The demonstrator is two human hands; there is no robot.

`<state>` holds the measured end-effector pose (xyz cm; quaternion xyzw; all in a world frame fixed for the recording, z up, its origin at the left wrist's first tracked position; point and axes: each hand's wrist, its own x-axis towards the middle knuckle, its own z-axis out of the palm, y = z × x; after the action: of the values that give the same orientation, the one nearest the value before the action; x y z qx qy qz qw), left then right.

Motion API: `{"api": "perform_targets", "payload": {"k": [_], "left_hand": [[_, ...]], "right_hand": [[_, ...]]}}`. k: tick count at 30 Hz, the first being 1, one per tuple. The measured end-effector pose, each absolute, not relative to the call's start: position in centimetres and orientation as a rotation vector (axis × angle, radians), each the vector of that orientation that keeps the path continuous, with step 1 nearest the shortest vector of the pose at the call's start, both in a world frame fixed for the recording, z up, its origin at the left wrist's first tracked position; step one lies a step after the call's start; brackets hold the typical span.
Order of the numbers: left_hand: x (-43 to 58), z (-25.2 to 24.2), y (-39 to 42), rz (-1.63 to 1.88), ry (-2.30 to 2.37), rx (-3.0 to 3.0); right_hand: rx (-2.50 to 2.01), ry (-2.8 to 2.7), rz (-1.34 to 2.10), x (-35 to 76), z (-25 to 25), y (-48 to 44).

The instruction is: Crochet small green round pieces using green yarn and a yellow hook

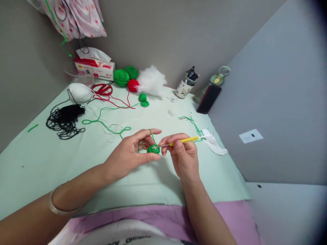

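Between the thumb and fingers of my left hand (135,149) is a small round green crochet piece (153,149). Green working yarn loops up over the raised left index finger. My right hand (183,156) pinches the yellow handle of a crochet hook (187,140). The hook's metal tip reaches left into the green piece, and a second thin metal end sticks out to the right. Two small green crocheted pieces (143,100) lie farther back on the table. A green yarn strand (109,129) runs loosely across the table behind my left hand.
At the left lie tangled black yarn (65,117), a white yarn ball (79,92) and red-handled scissors (102,89). Along the back stand a tissue box (95,69), green yarn balls (121,77), a red ball (133,85), white stuffing (152,81), a jar (184,89) and a phone (208,99). Green scraps (195,126) lie right.
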<state>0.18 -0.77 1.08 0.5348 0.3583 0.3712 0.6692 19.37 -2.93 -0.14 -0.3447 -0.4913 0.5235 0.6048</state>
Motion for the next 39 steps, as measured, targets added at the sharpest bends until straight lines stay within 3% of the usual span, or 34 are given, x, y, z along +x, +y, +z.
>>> {"api": "perform_targets", "payload": {"k": [32, 39], "left_hand": [[-0.1, 1.7, -0.3, 0.775, 0.790, 1.426], [0.0, 0.9, -0.2, 0.820, 0.890, 1.480]], "right_hand": [[-0.747, -1.337, 1.326, 20.5, 0.5, -2.5], [-0.824, -1.503, 1.087, 20.7, 0.5, -3.2]]}}
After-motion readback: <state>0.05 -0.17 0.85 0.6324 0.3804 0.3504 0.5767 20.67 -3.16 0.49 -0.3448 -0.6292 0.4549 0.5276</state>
